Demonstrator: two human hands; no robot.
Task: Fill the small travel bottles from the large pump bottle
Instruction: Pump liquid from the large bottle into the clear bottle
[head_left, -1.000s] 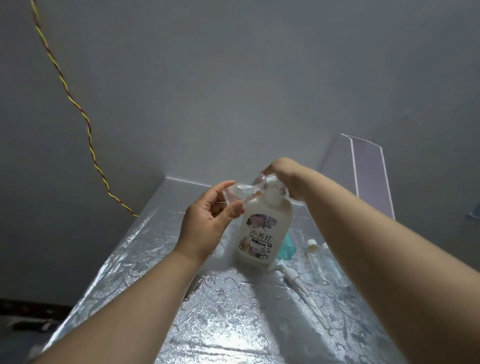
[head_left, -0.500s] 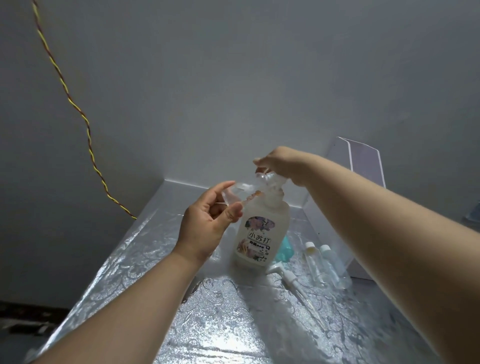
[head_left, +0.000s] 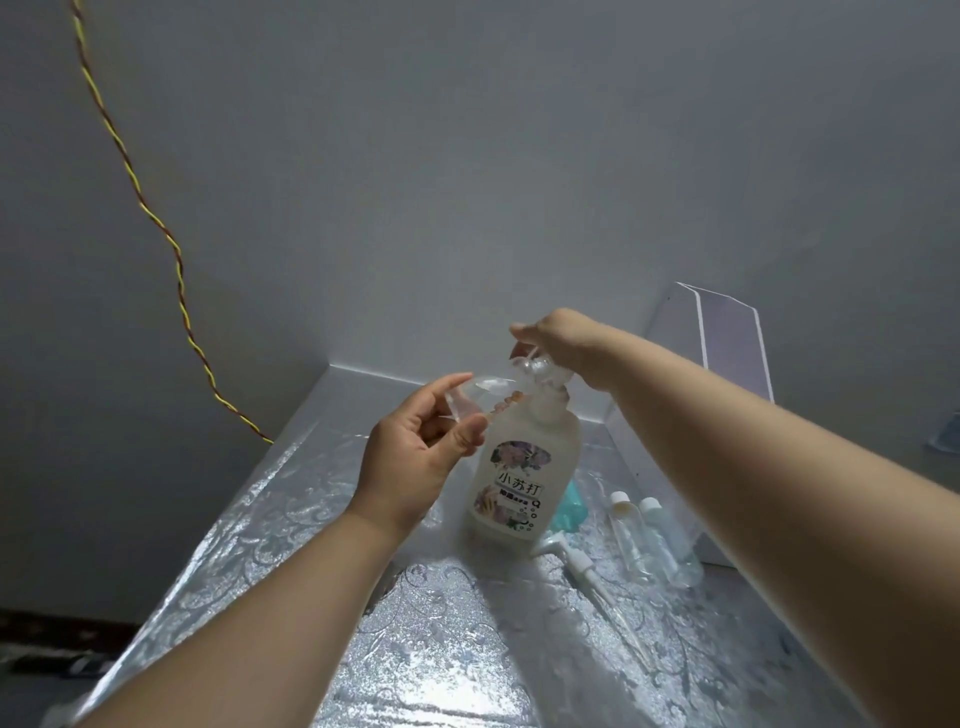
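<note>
**Left grip (head_left: 415, 462) on travel bottle (head_left: 467, 400); right grip (head_left: 558, 338) up after a pump stroke**

- Left grip: thumb and fingers pinch the clear travel bottle. It is held in the air, off the bench (head_left: 332, 623), in the same place as a second ago.
- Travel bottle: sits at the fingertips above the palm, close against the spout and just left of the pump bottle's (head_left: 524, 467) neck. Its fill level is too faint to read.
- Pump bottle: upright on the bench at centre, label toward the camera.
- Pump head (head_left: 537, 366): a second ago it was pushed down and hidden under the right grip. It has now risen and is showing. Judged: one stroke is spent and the head is ready for the next. Filling is probably at an early stage.
- Right grip: released, fingers laid loosely over the head from above and curled round nothing.
- Spare bottles (head_left: 628, 540): two, white-topped, on the bench right of the pump bottle beside the right forearm. Neither is touched.
- Sprayer (head_left: 576, 558): loose, lying on the bench just left of the spares.
</note>
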